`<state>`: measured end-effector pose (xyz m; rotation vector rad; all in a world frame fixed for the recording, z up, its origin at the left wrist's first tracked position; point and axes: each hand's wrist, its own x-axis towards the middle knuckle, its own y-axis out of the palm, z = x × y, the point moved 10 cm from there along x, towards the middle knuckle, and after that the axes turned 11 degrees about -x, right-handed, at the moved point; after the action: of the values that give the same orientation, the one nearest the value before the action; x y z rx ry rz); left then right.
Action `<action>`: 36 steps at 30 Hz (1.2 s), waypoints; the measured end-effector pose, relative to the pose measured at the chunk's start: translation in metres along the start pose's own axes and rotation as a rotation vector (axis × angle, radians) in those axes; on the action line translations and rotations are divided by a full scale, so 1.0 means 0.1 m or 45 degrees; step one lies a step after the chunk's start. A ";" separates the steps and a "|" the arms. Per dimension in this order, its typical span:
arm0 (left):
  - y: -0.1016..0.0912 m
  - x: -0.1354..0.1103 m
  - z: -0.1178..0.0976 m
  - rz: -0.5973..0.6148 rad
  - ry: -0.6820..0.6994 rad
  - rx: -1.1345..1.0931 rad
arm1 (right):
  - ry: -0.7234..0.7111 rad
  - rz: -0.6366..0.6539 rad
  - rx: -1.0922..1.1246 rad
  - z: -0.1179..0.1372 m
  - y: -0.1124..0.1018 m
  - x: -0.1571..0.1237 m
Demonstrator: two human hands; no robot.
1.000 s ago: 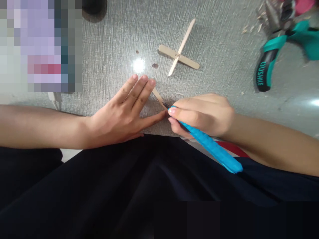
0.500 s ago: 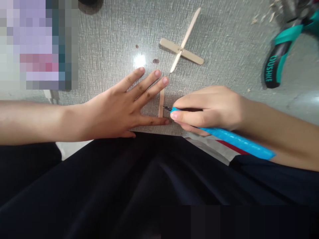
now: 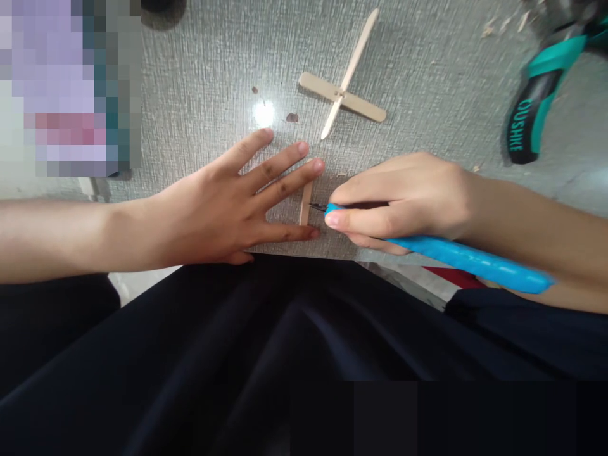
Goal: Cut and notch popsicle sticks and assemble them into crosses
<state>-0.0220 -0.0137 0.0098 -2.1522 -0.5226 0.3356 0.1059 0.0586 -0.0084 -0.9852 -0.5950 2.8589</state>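
Observation:
My left hand (image 3: 228, 199) lies flat with its fingers spread. Its fingers cross a narrow wooden stick (image 3: 305, 206) at two spots and press it against the table. Only a short middle stretch of that stick shows; its ends are hidden under my fingers. Closed around a blue craft knife (image 3: 465, 258), my right hand (image 3: 403, 196) rests just to the right. The knife's dark pointed tip touches or nearly touches the stick's right edge. Beyond my fingertips, two wooden craft sticks (image 3: 358, 57) lie joined in a cross, one with pointed ends and one with rounded ends.
Pliers with teal and black handles (image 3: 525, 130) lie at the right. Small wood shavings (image 3: 489, 28) are scattered near them. A dark round object (image 3: 164, 7) stands at the top edge, and a blurred-out item (image 3: 61, 82) fills the upper left. The grey textured table (image 3: 204, 76) ends at my lap.
The knife's handle has swung slightly outward to the right, while its tip stays at the stick. The stick leans a little more. My left hand stays spread over it.

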 end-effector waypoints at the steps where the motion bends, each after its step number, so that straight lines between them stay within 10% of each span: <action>1: 0.00 0.00 0.01 0.008 -0.005 -0.002 | 0.017 -0.006 0.016 0.00 0.00 0.00; 29: 0.06 0.01 0.06 0.059 0.020 0.105 | 0.106 0.014 0.013 0.01 0.03 0.00; 36: -0.31 -0.02 0.03 -0.339 -0.037 0.187 | 0.070 -0.045 -0.167 -0.13 0.08 0.05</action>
<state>-0.0330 0.0040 0.0332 -1.9107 -0.7677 0.2486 0.1098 0.0568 -0.0236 -1.0564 -0.7956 2.7818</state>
